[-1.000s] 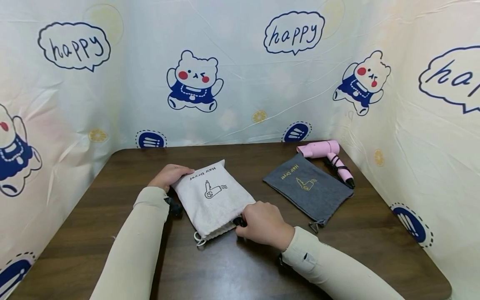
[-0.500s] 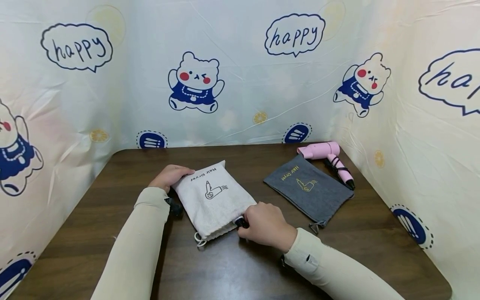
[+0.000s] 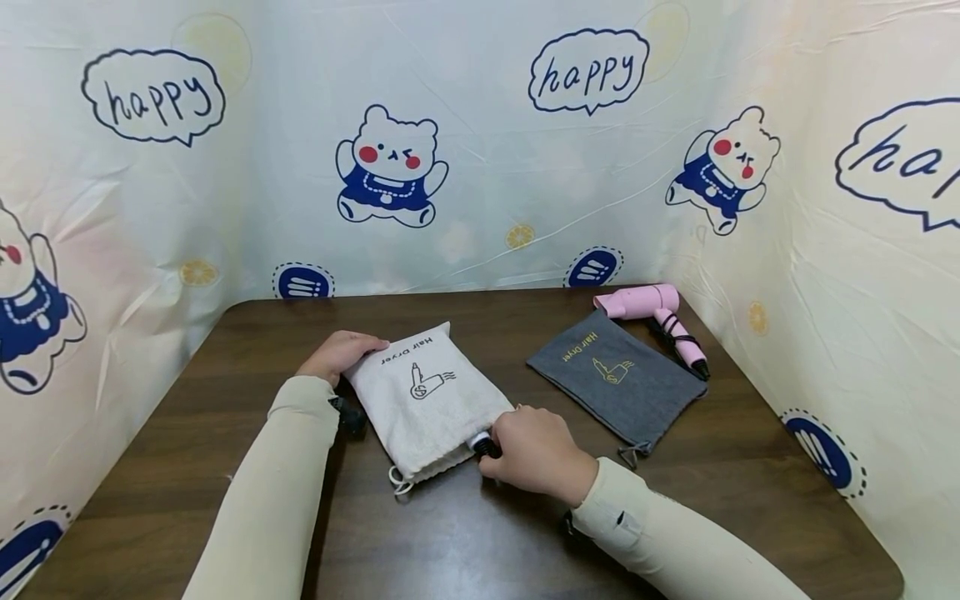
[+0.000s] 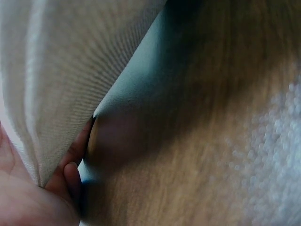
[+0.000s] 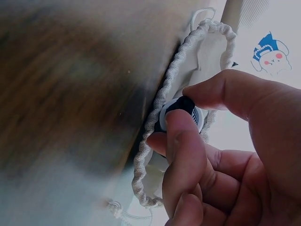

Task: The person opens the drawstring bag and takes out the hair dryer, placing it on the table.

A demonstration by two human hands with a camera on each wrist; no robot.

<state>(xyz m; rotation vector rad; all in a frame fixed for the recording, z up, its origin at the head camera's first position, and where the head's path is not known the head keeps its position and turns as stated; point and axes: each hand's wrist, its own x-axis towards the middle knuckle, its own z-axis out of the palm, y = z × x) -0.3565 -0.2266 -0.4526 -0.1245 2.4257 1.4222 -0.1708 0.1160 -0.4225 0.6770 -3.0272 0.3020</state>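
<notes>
A white drawstring pouch [image 3: 431, 408] printed "Hair Dryer" lies on the table with its gathered mouth [image 5: 168, 77] toward me. My left hand [image 3: 337, 357] grips its far left corner, cloth between thumb and fingers in the left wrist view. At the mouth's right end, my right hand [image 3: 536, 452] pinches the black ribbed tip [image 5: 184, 104] of a hair dryer handle. A white rim of that handle shows around the tip. The remainder of the hair dryer is hidden inside the pouch.
To the right a grey drawstring pouch [image 3: 618, 383], also printed "Hair Dryer", lies flat. Behind it rests a pink hair dryer [image 3: 637, 301] with its black cord wound round the handle. Patterned curtains [image 3: 480, 150] enclose the brown table [image 3: 420, 550].
The right hand has shifted slightly right and toward me, and a little more of the handle tip shows at the pouch mouth. The left hand has stayed on its corner.
</notes>
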